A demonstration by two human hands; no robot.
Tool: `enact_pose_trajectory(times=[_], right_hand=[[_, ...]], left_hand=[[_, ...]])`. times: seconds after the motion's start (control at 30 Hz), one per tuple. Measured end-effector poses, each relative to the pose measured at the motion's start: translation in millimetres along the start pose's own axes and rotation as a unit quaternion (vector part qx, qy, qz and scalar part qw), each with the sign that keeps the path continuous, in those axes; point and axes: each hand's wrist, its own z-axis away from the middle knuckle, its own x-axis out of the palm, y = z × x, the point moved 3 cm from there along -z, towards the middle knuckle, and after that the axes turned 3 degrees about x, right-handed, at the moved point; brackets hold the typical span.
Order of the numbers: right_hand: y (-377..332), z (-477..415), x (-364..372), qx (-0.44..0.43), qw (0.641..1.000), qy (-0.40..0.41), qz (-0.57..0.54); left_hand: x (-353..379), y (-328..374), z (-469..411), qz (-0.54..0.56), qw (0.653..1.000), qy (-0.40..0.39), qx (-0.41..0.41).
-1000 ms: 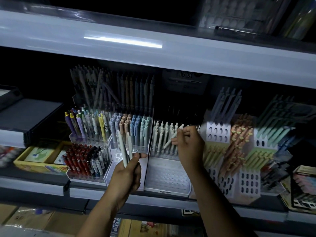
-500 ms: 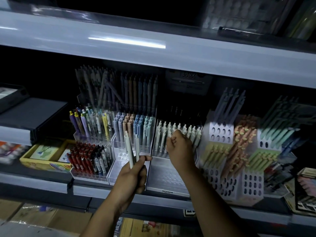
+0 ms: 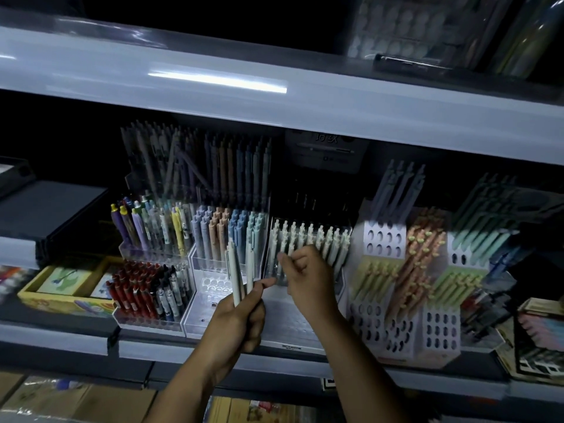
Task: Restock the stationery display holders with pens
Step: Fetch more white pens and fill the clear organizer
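We note the right hand (image 3: 306,274) back from the pale row in the clear holder (image 3: 283,325), mid-front edge of the shelf (image 3: 76,338), fingers curled and seemingly empty, nearing the two pens (image 3: 236,270) our left hand (image 3: 236,323) grips upright: one stocked, two remaining.

Right hand (image 3: 306,271) drew back from the pen row (image 3: 311,239) toward held pens (image 3: 239,270).

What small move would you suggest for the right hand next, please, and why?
Probably pinch one of the pale slim pens that the left hand holds upright. The right hand looks curled and empty beside them, and the clear acrylic holder of similar pens has no pens in its front tier.
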Motion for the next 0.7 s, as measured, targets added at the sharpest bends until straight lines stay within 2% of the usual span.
enact_pose_trajectory(times=[0.07,0.13,0.33,0.47,0.57,0.7], right_hand=[[-16.9,6.2,-0.8,0.003,0.993,-0.092,-0.072],[-29.2,11.3,-2.4,-0.011,0.983,-0.146,-0.113],[-29.7,16.2,-2.6,-0.015,0.980,-0.148,-0.131],[-24.3,16.3,-5.0,0.001,0.985,-0.118,-0.126],[-15.4,13.5,-15.2,0.023,0.989,-0.042,-0.138],[-6.5,5.4,-32.9,0.011,0.986,0.057,-0.158]], left_hand=[[2.2,-1.9,-0.7,-0.015,1.000,-0.004,0.009],[3.6,-4.4,-2.9,-0.026,1.000,0.000,0.017],[3.1,-11.8,-6.2,-0.081,0.997,-0.008,0.007],[5.7,-9.5,-6.3,-0.049,0.999,-0.017,-0.001],[0.7,-4.9,-8.9,-0.020,0.999,0.028,0.014],[-7.6,0.2,-10.7,-0.010,0.997,0.068,0.037]])
